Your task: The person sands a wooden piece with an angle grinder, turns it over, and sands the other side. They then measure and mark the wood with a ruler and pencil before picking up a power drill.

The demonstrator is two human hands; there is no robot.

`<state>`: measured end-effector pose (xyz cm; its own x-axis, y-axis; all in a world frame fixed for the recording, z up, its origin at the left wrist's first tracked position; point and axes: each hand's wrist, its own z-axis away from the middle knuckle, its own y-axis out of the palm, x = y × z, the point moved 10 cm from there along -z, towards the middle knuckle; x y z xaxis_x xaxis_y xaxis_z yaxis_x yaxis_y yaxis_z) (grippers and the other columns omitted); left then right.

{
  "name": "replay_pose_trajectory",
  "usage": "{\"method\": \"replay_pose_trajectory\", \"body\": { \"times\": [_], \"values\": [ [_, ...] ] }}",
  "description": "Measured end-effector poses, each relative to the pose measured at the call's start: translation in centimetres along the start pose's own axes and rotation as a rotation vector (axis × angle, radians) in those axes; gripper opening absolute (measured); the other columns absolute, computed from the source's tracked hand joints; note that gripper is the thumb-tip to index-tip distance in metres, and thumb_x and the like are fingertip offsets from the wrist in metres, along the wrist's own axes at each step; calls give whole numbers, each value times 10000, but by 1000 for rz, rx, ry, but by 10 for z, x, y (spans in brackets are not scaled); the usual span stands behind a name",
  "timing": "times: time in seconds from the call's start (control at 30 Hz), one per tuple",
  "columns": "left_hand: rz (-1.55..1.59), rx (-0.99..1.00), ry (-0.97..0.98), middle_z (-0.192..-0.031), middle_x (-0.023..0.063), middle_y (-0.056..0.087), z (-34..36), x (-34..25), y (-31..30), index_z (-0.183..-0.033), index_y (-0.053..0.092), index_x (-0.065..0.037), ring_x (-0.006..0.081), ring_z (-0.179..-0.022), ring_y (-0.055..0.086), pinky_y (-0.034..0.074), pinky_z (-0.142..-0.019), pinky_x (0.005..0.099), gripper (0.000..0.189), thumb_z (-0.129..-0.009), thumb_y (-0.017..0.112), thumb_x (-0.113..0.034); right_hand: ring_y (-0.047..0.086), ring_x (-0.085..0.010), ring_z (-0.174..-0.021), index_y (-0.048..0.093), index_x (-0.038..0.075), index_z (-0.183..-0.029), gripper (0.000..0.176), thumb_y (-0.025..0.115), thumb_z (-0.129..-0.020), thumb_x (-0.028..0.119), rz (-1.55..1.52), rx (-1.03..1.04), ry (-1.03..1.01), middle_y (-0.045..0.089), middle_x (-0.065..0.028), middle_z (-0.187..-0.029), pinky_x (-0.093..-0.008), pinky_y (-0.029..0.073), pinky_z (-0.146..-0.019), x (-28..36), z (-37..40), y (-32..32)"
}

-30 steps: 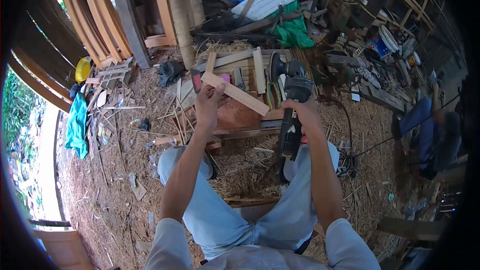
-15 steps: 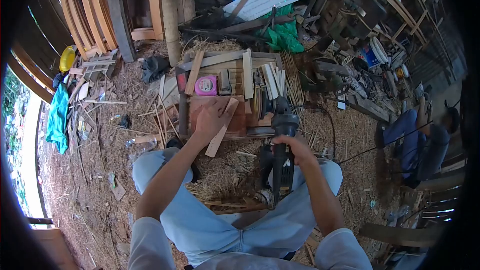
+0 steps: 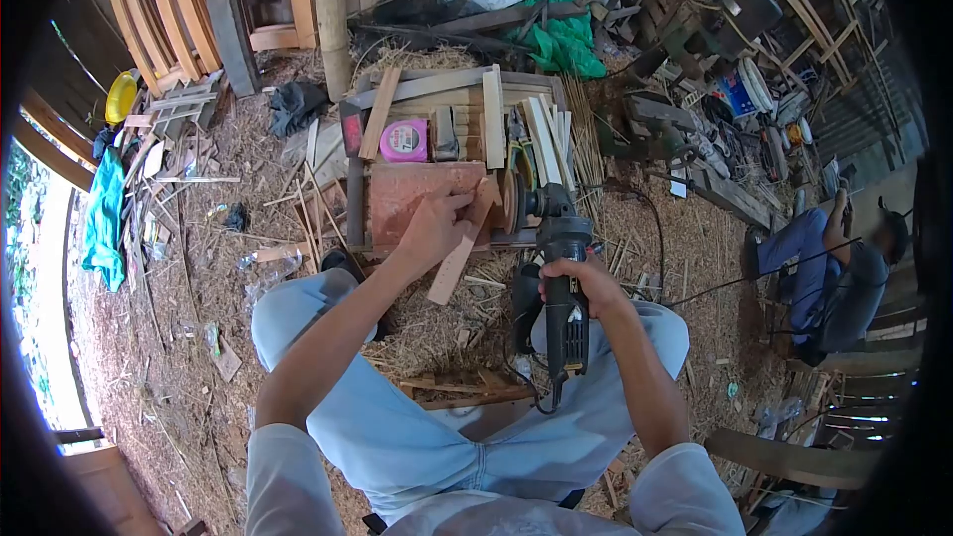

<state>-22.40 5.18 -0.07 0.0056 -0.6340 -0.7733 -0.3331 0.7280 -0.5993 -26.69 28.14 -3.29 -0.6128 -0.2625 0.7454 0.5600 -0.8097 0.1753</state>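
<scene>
My right hand (image 3: 590, 285) is wrapped round the black body of an angle grinder (image 3: 566, 233), which points away from me between my knees. Its round disc (image 3: 511, 202) faces left, edge-on to me. With my left hand (image 3: 433, 228) I press a short wooden strip (image 3: 458, 264) onto a reddish-brown board (image 3: 407, 201). The strip slants, and its far end is right beside the disc. Behind the board lie a pink tape measure (image 3: 404, 140) and pale wooden sticks (image 3: 493, 119).
A power cord (image 3: 655, 228) curves along the ground on the right. Farther right, a seated person (image 3: 834, 268) is by the wall. Wood scraps and shavings cover the ground. Green plastic (image 3: 566, 45) lies beyond the work surface, and curved timbers (image 3: 184, 10) stand back left.
My left hand has moved right with the wooden strip, bringing its far end close to the disc. The grinder stays in my right hand. The view has shifted slightly.
</scene>
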Motion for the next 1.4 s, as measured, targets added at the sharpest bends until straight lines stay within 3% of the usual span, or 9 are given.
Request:
{"method": "replay_pose_trajectory", "body": {
  "times": [0.1,0.23,0.3,0.4,0.6,0.7,1.0,1.3,1.4],
  "values": [
    [56,11,-54,-897,136,560,3,-8,-6,-1118,642,6,243,-695,553,479,-678,346,482,-647,738,-22,647,-224,-621,594,-9,-882,202,688,-737,96,-25,40,39,643,-134,-744,-340,542,-571,-5,1,5],
    [-14,-15,-27,-889,146,548,-1,-10,-6,-1108,646,9,268,-721,578,486,-683,364,470,-646,725,-21,649,-224,-621,603,-11,-859,182,684,-746,107,-12,25,37,647,-133,-739,-335,543,-576,-6,1,6],
    [16,54,-105,-1069,188,586,-3,-4,0,-1050,659,20,369,-956,596,492,-841,404,412,-648,704,-62,650,-225,-623,603,-13,-862,187,686,-745,107,-8,30,40,649,-132,-743,-334,543,-575,-6,1,9],
    [-24,34,-31,-1058,182,593,-6,-3,0,-1014,671,20,362,-959,596,492,-841,401,391,-636,714,-69,653,-227,-629,604,-14,-866,190,689,-746,107,-4,-12,72,647,-126,-747,-333,543,-570,-8,2,10],
    [-4,81,-77,-987,167,598,-8,-2,0,-931,675,33,358,-896,608,499,-802,413,316,-632,722,-61,663,-234,-661,610,-21,-904,246,701,-746,144,14,-14,74,648,-130,-778,-358,576,-624,-12,-2,10],
    [11,70,-67,-929,167,549,-8,2,2,-992,655,47,359,-874,582,476,-792,422,385,-622,712,-43,663,-237,-672,611,-27,-915,257,697,-750,150,14,-25,91,647,-137,-785,-357,577,-644,-13,-5,8],
    [-16,116,-64,-986,169,568,-9,0,4,-1031,651,40,366,-947,580,479,-843,420,423,-629,726,-68,660,-238,-667,613,-42,-931,292,702,-748,166,37,-42,116,650,-147,-795,-360,575,-675,-11,-7,4],
    [-9,121,-2,-992,148,581,-10,0,5,-997,681,8,347,-952,586,481,-832,401,407,-624,778,-124,660,-226,-649,610,-21,-884,226,711,-733,113,-22,-20,72,650,-126,-774,-350,570,-590,-1,-9,3],
    [1,136,14,-983,149,580,-11,1,8,-991,687,-2,342,-948,588,478,-828,401,400,-626,784,-133,662,-224,-679,622,-49,-909,255,691,-756,143,7,-31,70,652,-137,-788,-345,576,-683,-2,-10,-3]
  ]
}}
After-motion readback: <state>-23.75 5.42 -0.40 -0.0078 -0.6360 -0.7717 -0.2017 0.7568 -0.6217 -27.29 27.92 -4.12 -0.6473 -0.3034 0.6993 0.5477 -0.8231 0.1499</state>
